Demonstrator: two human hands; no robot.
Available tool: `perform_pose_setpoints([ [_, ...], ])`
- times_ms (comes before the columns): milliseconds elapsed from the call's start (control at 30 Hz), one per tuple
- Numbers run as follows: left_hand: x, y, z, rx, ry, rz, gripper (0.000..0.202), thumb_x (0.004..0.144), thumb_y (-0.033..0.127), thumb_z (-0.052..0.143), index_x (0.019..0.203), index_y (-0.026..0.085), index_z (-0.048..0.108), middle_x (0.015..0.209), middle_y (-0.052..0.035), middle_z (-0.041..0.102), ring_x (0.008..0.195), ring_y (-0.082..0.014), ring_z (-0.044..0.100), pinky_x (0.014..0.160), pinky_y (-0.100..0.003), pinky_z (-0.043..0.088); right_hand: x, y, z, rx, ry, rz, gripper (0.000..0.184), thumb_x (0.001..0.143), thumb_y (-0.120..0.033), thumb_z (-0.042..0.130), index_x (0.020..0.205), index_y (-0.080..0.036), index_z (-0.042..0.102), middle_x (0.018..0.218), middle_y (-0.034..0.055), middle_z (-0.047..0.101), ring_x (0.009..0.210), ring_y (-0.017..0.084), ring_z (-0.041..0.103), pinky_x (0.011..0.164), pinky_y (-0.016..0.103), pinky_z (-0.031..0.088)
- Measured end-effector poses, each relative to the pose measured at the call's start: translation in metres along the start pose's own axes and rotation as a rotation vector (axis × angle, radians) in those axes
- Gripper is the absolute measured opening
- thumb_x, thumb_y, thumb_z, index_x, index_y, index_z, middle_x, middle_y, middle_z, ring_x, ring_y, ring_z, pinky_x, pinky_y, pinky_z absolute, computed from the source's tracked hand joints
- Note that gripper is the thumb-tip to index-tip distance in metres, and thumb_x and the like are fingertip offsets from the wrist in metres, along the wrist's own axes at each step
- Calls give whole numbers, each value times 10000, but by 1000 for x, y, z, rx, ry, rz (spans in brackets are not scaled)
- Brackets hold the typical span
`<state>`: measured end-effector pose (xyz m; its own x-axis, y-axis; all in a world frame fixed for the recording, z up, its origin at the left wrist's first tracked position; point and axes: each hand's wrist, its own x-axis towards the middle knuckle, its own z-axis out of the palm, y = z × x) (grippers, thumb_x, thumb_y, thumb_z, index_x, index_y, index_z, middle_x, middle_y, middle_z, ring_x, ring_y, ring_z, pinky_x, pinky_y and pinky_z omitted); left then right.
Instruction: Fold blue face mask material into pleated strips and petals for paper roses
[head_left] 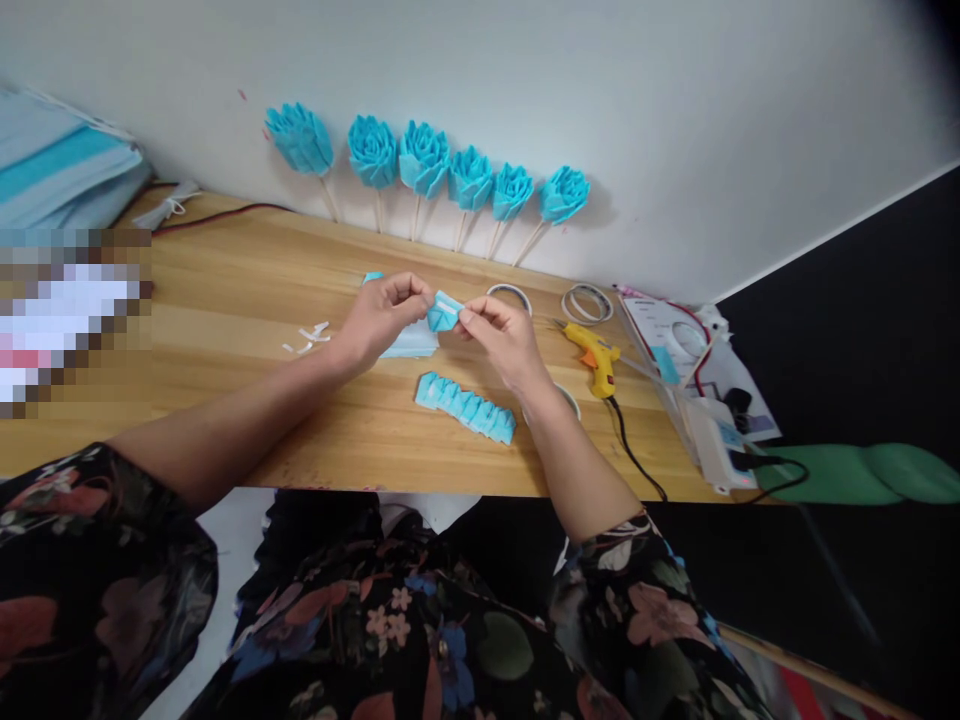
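A small folded blue paper petal (445,312) with a white strip across it is held up over the table. My left hand (382,312) pinches its left edge, and my right hand (501,335) pinches its right edge. Below the hands lies an overlapping row of similar folded blue petals (466,407). Light blue sheets (411,345) rest on the wood under and behind my left hand, partly hidden by it. Small white paper scraps (313,335) are scattered left of my left wrist.
Several blue paper flowers (425,160) on sticks lean against the wall. Tape rolls (587,303) and a yellow glue gun (596,358) with a black cord lie to the right, near a white power strip (724,450). Folded blue material (67,165) sits at far left on the wooden table (225,290).
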<state>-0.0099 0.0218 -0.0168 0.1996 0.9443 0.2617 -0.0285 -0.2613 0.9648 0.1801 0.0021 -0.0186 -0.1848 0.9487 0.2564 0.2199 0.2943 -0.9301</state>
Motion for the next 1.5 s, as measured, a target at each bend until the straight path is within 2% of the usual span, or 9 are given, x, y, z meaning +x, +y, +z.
perform_pose_setpoints([
  [133,2,1,-3,15,109,50,147,839,250,613,714,191,565,619,21,529,569,-106,471,566,-251,390,0,-1,2,-6,49,-25,218,866,-398,632,761,-209,661,718,-16,668,662,117,586,680,262,467],
  [233,0,6,-3,149,145,146,168,865,273,611,722,192,576,638,14,553,592,-114,488,581,-261,390,-1,-3,2,-112,108,-29,187,851,-368,631,756,-209,661,699,-20,655,648,119,567,654,264,440],
  [400,-8,13,2,488,44,412,119,844,226,641,729,199,652,701,-14,637,677,-150,560,668,-309,419,-3,-9,4,-199,144,-41,187,842,-356,627,741,-200,655,686,-21,648,619,110,538,621,258,420],
  [500,-10,12,3,571,8,474,113,856,197,624,758,212,679,737,-21,668,715,-166,591,713,-336,431,-4,-10,6,-198,158,-54,177,847,-354,626,759,-202,655,706,-20,661,624,109,545,621,255,428],
  [767,-10,8,3,651,29,459,80,859,195,634,804,217,688,720,-17,650,706,-174,587,708,-349,433,-6,-11,11,-253,175,-73,136,843,-326,633,770,-213,650,698,-22,662,610,110,547,604,255,441],
  [1167,-10,5,3,650,46,468,96,862,207,648,771,214,677,700,-4,647,688,-161,586,695,-338,431,-9,-10,14,-353,183,-201,115,858,-283,608,768,-224,646,737,-16,692,666,129,610,675,272,492],
  [1500,-11,4,3,630,45,467,100,860,194,623,777,212,678,684,-3,630,677,-157,584,693,-330,436,-9,-12,14,-404,188,-232,110,851,-251,592,751,-225,629,730,-17,683,671,134,600,698,287,489],
])
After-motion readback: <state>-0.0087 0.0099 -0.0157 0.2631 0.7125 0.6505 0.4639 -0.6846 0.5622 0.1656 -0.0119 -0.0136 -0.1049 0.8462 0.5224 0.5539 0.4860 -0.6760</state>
